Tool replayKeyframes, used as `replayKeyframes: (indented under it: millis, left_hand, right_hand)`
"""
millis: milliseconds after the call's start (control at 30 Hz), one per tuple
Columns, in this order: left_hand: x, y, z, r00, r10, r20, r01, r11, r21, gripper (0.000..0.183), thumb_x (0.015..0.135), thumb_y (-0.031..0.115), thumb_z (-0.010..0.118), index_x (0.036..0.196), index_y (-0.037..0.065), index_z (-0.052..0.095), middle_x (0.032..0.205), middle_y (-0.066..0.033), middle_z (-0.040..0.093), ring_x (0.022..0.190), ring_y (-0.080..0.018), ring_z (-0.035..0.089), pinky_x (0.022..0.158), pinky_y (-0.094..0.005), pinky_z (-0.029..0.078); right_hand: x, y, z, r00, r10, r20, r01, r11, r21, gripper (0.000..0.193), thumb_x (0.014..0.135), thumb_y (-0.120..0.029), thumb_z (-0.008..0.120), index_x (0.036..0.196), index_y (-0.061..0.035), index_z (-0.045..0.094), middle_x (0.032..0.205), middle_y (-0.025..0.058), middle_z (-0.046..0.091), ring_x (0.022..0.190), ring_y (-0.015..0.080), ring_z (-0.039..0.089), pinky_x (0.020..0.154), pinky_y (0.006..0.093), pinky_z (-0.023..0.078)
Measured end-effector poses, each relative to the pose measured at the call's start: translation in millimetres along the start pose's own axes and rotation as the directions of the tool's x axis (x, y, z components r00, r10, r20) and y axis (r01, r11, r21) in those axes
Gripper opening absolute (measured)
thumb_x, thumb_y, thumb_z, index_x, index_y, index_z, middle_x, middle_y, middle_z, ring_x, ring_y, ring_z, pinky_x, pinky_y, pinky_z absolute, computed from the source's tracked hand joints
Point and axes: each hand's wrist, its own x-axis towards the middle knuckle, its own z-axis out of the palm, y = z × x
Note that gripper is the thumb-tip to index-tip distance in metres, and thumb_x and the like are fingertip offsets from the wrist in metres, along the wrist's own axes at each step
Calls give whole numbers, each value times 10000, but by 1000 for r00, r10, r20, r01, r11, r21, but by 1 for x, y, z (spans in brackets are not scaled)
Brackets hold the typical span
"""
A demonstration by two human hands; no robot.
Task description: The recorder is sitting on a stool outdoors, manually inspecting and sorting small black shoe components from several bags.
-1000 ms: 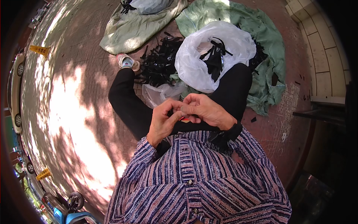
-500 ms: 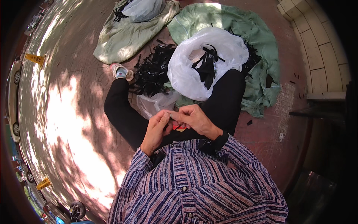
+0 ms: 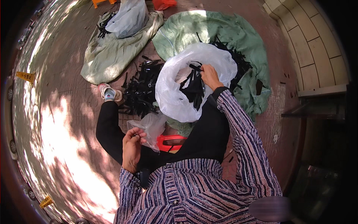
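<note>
My right hand [image 3: 210, 77] reaches over the right side of a white plastic bag [image 3: 168, 98] with a wide, rolled-open mouth. Its fingers close on the end of a black strap [image 3: 197, 68] at the top of a bunch of black straps [image 3: 193, 91] inside. My left hand [image 3: 133, 148] is held above my left thigh, palm up with curled fingers. Thumb and fingertips pinch together there, around something small and dark that I cannot make out. A clear plastic bag [image 3: 151, 128] lies just beyond this hand.
Loose black straps with shiny bits [image 3: 143, 87] are heaped left of the white bag; more straps [image 3: 240, 65] lie on a green woven sack [image 3: 257, 48]. A red plastic piece [image 3: 161, 143] sits between my legs. A pale sack [image 3: 99, 65] lies far left, a tiled ledge [image 3: 311, 56] right.
My hands, together over my lap before, are now apart. The right has gone forward to the straps in the white bag; the left has moved left. The view has shifted slightly.
</note>
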Motion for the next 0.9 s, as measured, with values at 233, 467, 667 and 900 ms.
replayKeyframes:
  millis: [233, 467, 667, 900]
  left_hand:
    - [-14, 7, 15, 957, -179, 229, 221, 959, -175, 159, 860, 31, 507, 1005, -32, 521, 933, -129, 584, 809, -188, 616, 704, -253, 524]
    - [-12, 8, 20, 919, -202, 339, 296, 922, -251, 178, 848, 43, 540, 1008, -31, 563, 899, -129, 613, 754, -168, 619, 642, -224, 515]
    - [-28, 7, 26, 906, -221, 360, 302, 935, -186, 186, 846, 19, 525, 1018, -44, 560, 880, -134, 613, 782, -184, 640, 675, -232, 548]
    - [-41, 4, 27, 910, -210, 356, 280, 947, -156, 224, 837, 22, 536, 1053, -36, 536, 798, -79, 580, 725, -170, 623, 634, -231, 535]
  right_hand:
    - [26, -4, 36, 961, -93, 262, 201, 884, -422, 205, 729, -60, 535, 921, 2, 568, 907, 176, 565, 868, 328, 552, 742, 439, 449]
    - [13, -32, -25, 992, 94, 80, -97, 995, 34, 211, 795, -78, 489, 986, 6, 523, 751, 142, 600, 724, 269, 599, 639, 398, 448]
    - [-93, -117, -91, 917, 48, 396, -338, 621, 707, 213, 836, -115, 551, 1030, -47, 607, 676, -29, 515, 612, 40, 434, 538, 188, 340]
    - [-174, -178, -96, 812, -66, 580, -433, 599, 674, 207, 860, -100, 524, 1052, -30, 490, 611, 12, 486, 457, 60, 474, 435, 230, 377]
